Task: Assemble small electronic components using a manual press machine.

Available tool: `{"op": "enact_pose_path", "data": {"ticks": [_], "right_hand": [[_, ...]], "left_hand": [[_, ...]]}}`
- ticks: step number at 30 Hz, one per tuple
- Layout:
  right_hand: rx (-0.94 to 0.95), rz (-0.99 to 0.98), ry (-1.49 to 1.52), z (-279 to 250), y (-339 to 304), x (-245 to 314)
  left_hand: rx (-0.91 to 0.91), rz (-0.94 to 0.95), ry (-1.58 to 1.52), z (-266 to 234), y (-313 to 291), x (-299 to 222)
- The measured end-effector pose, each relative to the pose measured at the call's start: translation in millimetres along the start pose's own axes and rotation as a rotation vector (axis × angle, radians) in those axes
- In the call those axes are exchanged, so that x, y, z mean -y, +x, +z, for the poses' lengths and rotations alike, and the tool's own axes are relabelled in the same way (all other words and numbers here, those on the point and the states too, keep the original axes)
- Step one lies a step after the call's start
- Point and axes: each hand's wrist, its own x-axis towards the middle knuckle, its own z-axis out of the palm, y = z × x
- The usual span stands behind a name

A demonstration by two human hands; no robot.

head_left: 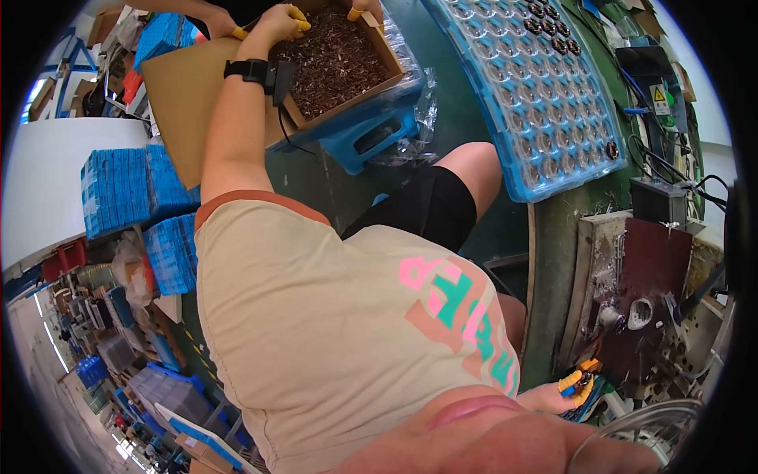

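My left arm, with a black band on its wrist, stretches to a cardboard box (379,43) full of small copper-brown metal pieces (328,67). At the box's far left rim my left hand (278,24) has its yellow-capped fingers curled together; what they hold, if anything, is hidden. Low on the right, my right hand (562,395) pinches a small dark part (585,378) between yellow-capped fingers. An orange-and-black piece (591,365) shows right behind those fingertips.
Another person's hands (217,22) reach to the box. It rests on a blue stool (359,150). A clear tray (545,118) of round cups, several holding dark rings, lies right of it. Machinery (643,268) and cables flank the right. Blue stacks (114,189) stand left.
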Motion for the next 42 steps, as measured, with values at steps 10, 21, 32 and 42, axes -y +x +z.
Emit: {"op": "enact_pose_path", "data": {"ticks": [10,21,32,42], "right_hand": [[0.037,-0.024,0.014,3,-4,-10],[0.022,-0.011,-0.013,1,-5,-8],[0.033,-0.057,0.004,12,-4,7],[0.062,-0.041,0.035,10,-10,-3]], "left_hand": [[0.157,0.021,-0.134,-39,-19,4],[0.081,-0.06,0.02,-46,-34,-13],[0.109,-0.076,-0.36,-35,-52,0],[0.132,-0.031,-0.475,-45,-77,-51]]}}
